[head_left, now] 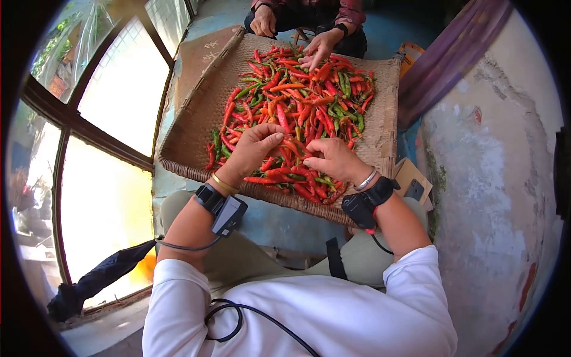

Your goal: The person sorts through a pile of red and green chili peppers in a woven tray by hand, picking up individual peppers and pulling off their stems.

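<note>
A heap of red, orange and green chili peppers [285,110] covers much of a wide woven basket tray [205,107]. Over the near part of the heap, my left hand [253,153] pinches a red-orange chili pepper [291,146] between thumb and fingers. My right hand [338,160] meets it from the other side, thumb and forefinger closed at the pepper's end. The stem is too small to make out between the fingertips. More red peppers [297,176] lie just below both hands.
Across the tray, another person's hand [321,49] touches the far peppers, while their other hand [263,21] hangs beyond the rim. A phone [414,190] lies on a cardboard box at right. Windows [113,89] stand left, a worn wall [488,166] right.
</note>
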Motion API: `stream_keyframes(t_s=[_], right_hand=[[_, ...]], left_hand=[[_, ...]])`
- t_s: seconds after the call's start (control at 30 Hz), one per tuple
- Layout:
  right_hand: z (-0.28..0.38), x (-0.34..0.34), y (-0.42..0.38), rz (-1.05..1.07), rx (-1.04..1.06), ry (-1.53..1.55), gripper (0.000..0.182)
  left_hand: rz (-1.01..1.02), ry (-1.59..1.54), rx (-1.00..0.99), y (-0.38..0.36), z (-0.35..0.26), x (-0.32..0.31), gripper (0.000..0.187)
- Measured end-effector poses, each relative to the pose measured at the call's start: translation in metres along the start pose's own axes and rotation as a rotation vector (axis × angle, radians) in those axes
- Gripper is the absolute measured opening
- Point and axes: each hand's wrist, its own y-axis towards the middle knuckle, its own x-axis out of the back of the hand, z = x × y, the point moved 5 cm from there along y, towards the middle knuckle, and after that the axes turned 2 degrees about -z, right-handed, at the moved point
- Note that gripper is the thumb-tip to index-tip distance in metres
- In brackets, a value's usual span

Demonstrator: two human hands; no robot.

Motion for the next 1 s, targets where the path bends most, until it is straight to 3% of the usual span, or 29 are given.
stream_keyframes(t_s=[0.13, 0.23, 0.3, 0.4, 0.57, 0.63, 0.77, 1.0], right_hand=[[0.012, -0.003, -0.015, -0.02, -0.029, 0.078, 0.018], [0.002, -0.013, -0.025, -0.106, -0.234, 0.48, 0.027], [0.004, -0.014, -0.027, -0.125, -0.279, 0.475, 0.028], [0.013, -0.014, -0.026, -0.151, -0.317, 0.48, 0.03], [0.011, -0.02, -0.019, -0.142, -0.377, 0.858, 0.027], [0.007, -0.019, -0.013, -0.115, -0.381, 0.915, 0.026], [-0.027, -0.016, -0.002, -0.164, -0.39, 0.935, 0.021], [-0.073, 0.01, -0.008, -0.351, -0.424, 1.159, 0.017]], left_hand=[[0.04, 0.085, 0.066, -0.022, -0.008, -0.003, 0.018], [0.158, 0.106, 0.044, -0.025, 0.015, 0.002, 0.026], [0.319, 0.246, 0.07, -0.023, 0.026, -0.001, 0.031], [0.387, 0.43, 0.177, -0.019, 0.023, -0.004, 0.03], [0.261, 0.422, 0.181, -0.013, 0.011, 0.003, 0.025], [0.116, 0.197, 0.142, -0.007, 0.004, 0.012, 0.023], [-0.111, 0.247, 0.206, -0.001, 0.004, 0.03, 0.02], [-0.092, 0.554, 0.402, 0.019, 0.021, 0.023, 0.024]])
